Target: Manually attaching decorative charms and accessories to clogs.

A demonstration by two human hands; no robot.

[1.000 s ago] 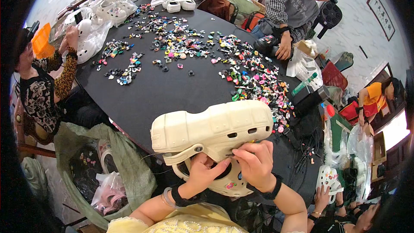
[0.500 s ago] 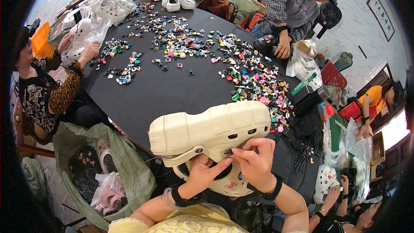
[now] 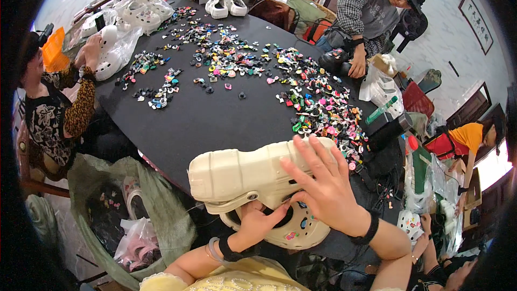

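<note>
A pair of cream clogs is in front of me, above the near edge of the dark table (image 3: 204,113). The upper clog (image 3: 231,167) lies on its side, sole edge away from me; the lower clog (image 3: 307,240) is partly hidden beneath it. Small colourful charms (image 3: 292,235) sit on the lower clog. My left hand (image 3: 256,226) grips the upper clog at the opening below its strap, fingers partly hidden inside. My right hand (image 3: 331,191) has its fingers spread over the clog's holed side, thumb near the opening; nothing shows in it.
Loose shoe charms (image 3: 328,108) lie in heaps across the table. A green sack (image 3: 177,231) with bagged pink clogs stands at lower left. Co-workers sit around the table; one at left handles a white clog (image 3: 110,56). White clogs (image 3: 226,6) stand at the far edge.
My right hand has opened from a pinch at the clog's side and spread its fingers upward. The clogs have shifted slightly downward. The far co-worker's white clogs now stand on the table.
</note>
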